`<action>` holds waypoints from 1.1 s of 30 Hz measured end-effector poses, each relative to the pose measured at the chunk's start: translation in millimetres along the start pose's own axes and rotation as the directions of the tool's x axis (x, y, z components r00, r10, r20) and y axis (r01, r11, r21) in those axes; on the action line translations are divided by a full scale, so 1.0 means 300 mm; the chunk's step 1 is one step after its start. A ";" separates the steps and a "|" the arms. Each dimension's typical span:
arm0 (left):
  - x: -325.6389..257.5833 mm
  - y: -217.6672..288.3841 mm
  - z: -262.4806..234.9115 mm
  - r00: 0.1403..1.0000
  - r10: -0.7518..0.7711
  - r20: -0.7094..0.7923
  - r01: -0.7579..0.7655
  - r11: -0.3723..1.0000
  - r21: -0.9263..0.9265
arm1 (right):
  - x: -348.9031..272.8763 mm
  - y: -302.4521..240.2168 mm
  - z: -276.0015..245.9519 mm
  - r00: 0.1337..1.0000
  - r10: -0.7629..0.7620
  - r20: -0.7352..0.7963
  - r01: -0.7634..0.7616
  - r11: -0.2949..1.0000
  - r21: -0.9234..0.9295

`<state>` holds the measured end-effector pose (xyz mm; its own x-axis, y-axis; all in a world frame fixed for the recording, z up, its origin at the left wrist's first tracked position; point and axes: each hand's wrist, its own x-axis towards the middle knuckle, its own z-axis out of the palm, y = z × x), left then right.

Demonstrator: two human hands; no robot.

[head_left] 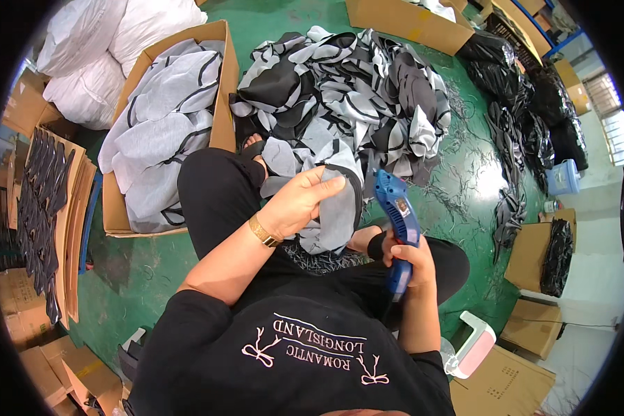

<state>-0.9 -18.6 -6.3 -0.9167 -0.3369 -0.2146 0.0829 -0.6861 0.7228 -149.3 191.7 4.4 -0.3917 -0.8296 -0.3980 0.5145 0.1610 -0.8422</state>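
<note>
My left hand point(299, 201) pinches the edge of a grey fabric piece point(334, 218) with black edging, between thumb and fingers. The piece hangs down over my lap, rounded at its lower end. Wrapped round the handle of a blue handheld electric cutter point(396, 201) is my right hand point(412, 258). The cutter's head points up and away from me, just right of the fabric and apart from it. Beyond my feet lies a heap of similar grey, white and black fabric pieces point(353, 104).
On the left, a cardboard box point(230, 83) holds stacked grey pieces, with white sacks point(90, 62) behind it. Dark trimming scraps point(457, 187) litter the green floor point(475, 229). Black plastic bags point(534, 97) and a light-blue bucket point(563, 177) stand at the right.
</note>
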 end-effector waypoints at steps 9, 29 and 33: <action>0.003 0.000 0.000 0.975 0.147 -0.168 -0.125 0.983 0.134 | -0.106 -0.035 0.022 0.997 -0.034 -0.067 0.009 0.942 -0.334; -0.034 0.046 -0.010 0.985 0.159 -0.061 -0.078 0.740 0.668 | -0.109 -0.070 -0.008 0.994 0.109 -0.013 -0.104 0.899 -0.425; -0.044 0.107 0.001 0.996 0.044 0.075 -0.086 0.634 0.769 | -0.103 -0.080 -0.027 0.983 0.180 0.035 -0.151 0.906 -0.396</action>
<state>13.8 -35.9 20.0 -0.9390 -0.3175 -0.1324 -0.1687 0.0898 0.9816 -155.8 217.8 34.0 -0.2658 -0.8054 -0.5298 0.2228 0.4833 -0.8466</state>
